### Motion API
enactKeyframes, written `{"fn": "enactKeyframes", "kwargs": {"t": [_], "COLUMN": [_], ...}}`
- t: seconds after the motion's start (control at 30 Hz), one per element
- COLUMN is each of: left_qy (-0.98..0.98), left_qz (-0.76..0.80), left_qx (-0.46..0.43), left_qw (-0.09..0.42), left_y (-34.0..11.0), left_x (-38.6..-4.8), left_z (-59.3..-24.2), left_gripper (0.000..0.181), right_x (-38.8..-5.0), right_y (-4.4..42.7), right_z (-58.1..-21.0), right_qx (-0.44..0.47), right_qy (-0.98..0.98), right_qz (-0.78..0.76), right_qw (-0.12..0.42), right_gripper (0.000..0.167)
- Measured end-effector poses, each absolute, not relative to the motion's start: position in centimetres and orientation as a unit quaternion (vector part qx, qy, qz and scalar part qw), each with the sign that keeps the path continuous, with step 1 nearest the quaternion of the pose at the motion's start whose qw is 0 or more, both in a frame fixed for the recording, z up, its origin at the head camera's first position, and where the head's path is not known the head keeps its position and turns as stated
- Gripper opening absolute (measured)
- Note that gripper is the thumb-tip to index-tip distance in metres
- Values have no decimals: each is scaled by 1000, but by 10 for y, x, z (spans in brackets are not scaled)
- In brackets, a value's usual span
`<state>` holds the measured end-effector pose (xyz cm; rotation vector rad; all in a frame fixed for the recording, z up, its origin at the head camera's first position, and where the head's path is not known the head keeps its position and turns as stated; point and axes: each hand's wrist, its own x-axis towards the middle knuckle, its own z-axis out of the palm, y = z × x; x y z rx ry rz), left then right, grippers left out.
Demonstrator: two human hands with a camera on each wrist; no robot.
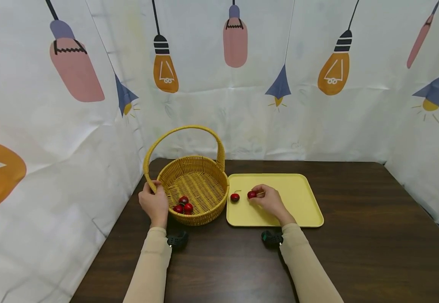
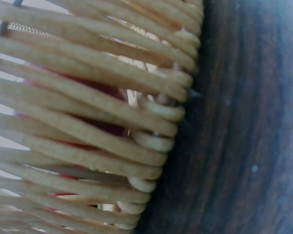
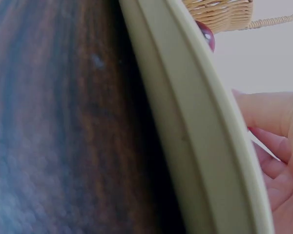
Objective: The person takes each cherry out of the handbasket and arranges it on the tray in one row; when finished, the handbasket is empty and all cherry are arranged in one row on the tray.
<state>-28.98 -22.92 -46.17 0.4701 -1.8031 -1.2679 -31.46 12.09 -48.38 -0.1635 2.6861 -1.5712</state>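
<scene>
On the left, my left hand (image 1: 155, 206) grips the lower end of the handle (image 1: 148, 162) of a round yellow wicker basket (image 1: 221, 200). Several dark red cherries (image 1: 188, 208) lie together at the basket's near left inside. The left wrist view is filled by the basket's weave (image 2: 88, 117), with red showing through its gaps. My right hand (image 1: 270, 203) pinches a cherry (image 1: 251, 194) over the yellow tray (image 1: 291, 185). Another cherry (image 1: 235, 197) with a stem lies on the tray's left part. In the right wrist view the tray's edge partly hides the right hand (image 3: 278, 151).
Basket and tray stand side by side on a dark wooden table (image 1: 375, 223), almost touching. A white curtain (image 1: 204, 109) printed with lamps and bulbs encloses the back and sides. Each wrist carries a dark strap device (image 1: 178, 240).
</scene>
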Motion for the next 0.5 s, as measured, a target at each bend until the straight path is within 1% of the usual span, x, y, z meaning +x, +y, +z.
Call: {"fn": "enactKeyframes", "kwargs": {"t": [0.2,0.5], "left_qy": [-722,-722], "left_qz": [-507,-507], "left_qx": [191,189], "left_qw": [429,432], "left_y": [-230,-229], "left_x": [-289,-290], "left_z": [-462,-462], "left_gripper": [13,12], "right_x": [-313,-312], "right_y": [118,114], "right_z": [-483,-485], "right_qx": [-75,-73], "right_qy": [868,878], "right_qz": [-491,-473], "right_qw": [15,5], "right_gripper": [28,26]}}
